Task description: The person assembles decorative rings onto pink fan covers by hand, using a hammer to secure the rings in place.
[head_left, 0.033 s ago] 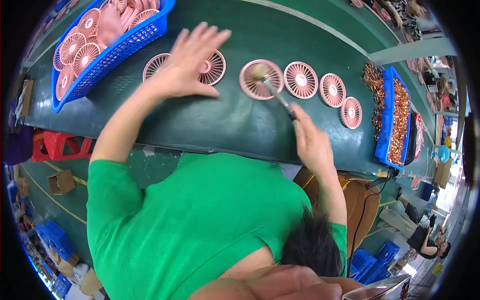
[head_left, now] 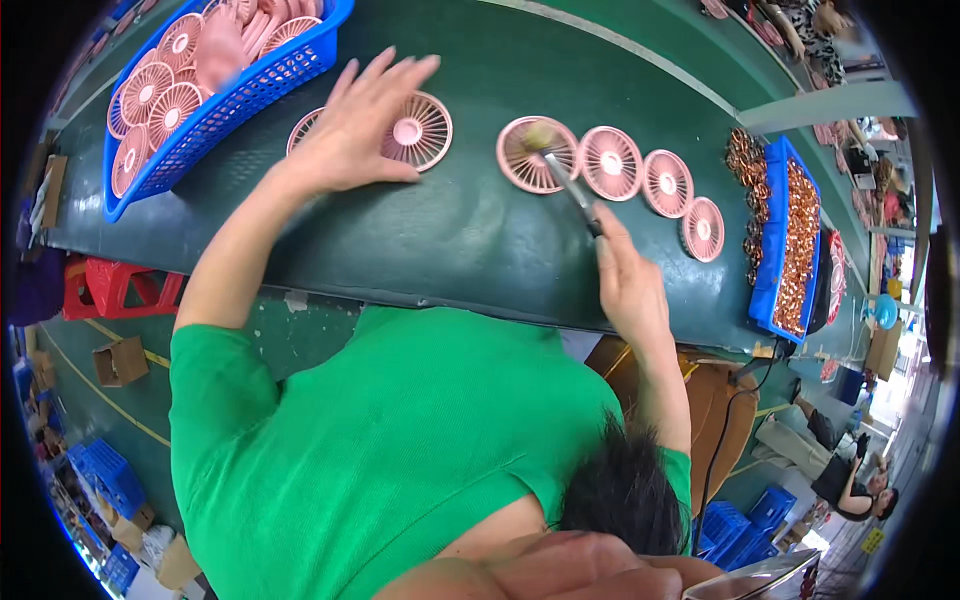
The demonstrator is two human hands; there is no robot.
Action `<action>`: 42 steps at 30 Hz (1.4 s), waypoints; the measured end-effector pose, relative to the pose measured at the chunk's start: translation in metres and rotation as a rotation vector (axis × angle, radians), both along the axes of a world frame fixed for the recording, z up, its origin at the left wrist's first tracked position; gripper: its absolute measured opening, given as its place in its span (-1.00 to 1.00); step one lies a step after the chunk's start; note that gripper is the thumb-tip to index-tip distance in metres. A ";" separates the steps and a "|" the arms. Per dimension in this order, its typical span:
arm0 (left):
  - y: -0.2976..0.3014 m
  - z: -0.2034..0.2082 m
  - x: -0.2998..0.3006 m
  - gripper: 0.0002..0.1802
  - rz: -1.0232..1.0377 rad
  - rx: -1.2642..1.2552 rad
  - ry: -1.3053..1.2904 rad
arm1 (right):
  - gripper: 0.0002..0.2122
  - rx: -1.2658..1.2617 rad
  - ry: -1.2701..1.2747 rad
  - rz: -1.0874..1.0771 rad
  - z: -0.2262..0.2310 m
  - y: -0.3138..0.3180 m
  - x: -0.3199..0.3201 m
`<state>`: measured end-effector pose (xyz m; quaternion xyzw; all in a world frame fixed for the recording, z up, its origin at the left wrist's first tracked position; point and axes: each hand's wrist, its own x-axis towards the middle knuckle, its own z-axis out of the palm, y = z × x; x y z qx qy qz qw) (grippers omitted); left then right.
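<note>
My right hand (head_left: 630,285) grips a brush (head_left: 570,190) by its dark handle. The pale bristle head rests over the centre of a round pink fan grille (head_left: 512,172), though motion blurs the contact. Fingers spread, my left hand (head_left: 355,135) lies across two more pink grilles, partly hiding the left one (head_left: 303,128); the right one (head_left: 432,135) shows beside my fingers. From the brushed grille a row runs rightward: a grille (head_left: 625,165) touching it, another (head_left: 667,185), and a last one (head_left: 704,230) nearer me.
A blue basket (head_left: 235,115) heaped with pink grilles and other pink parts stands at the far left. At the right, a blue tray (head_left: 765,270) holds many copper-coloured pieces, with a loose pile (head_left: 750,170) beside it. The green table's front edge (head_left: 430,300) runs before me.
The brush, my right hand and the grille under the bristles have shifted right, pushing against the row. My left hand has slid slightly left, uncovering more of the right-hand grille.
</note>
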<state>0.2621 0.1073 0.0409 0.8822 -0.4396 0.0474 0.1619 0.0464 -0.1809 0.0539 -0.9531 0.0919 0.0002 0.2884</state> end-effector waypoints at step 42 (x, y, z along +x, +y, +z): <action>0.078 -0.019 -0.027 0.02 0.160 -0.128 0.053 | -0.71 0.478 -0.101 -0.324 0.015 -0.054 -0.009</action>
